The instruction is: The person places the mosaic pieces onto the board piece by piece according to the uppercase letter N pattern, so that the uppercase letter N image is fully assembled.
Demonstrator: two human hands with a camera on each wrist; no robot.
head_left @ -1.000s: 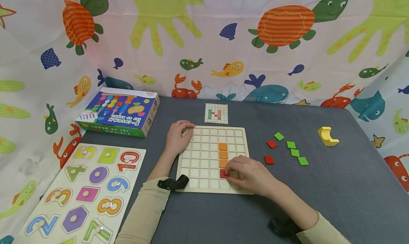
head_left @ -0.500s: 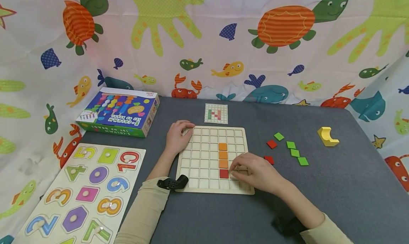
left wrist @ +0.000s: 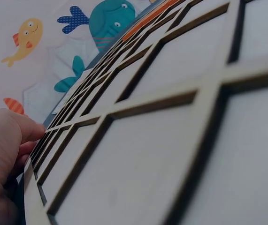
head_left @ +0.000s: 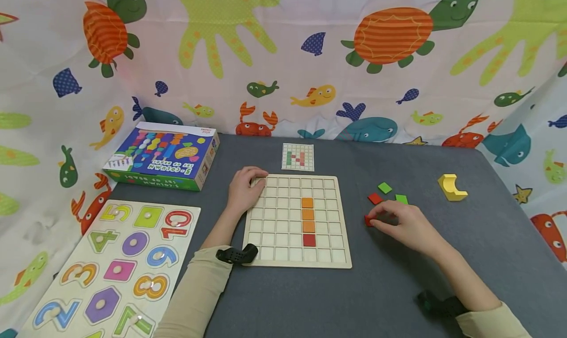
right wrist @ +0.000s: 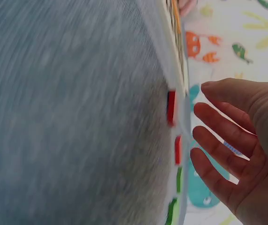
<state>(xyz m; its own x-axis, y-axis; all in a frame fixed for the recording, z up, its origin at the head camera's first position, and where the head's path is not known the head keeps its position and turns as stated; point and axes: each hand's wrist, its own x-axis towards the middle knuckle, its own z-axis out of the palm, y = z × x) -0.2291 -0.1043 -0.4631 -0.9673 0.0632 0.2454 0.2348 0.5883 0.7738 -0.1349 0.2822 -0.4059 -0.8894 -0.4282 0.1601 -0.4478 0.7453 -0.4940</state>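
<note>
My left hand holds the far left corner of a wooden grid board. In the left wrist view its fingers bend at the board's edge. A column of three orange tiles and one red tile lies in the grid. To the right of the board, my right hand is over a loose red tile, fingertips right at it in the head view. The right wrist view shows spread fingers, apart from the red tile. The hand hides part of the loose tiles.
Another red tile and green tiles lie beyond the right hand. A pattern card is behind the board. A yellow block lies far right. At left are a toy box and a number puzzle board.
My right hand has let go of the red tile in the grid and moved right, to the loose red tile off the board. The left hand stays at the corner.
</note>
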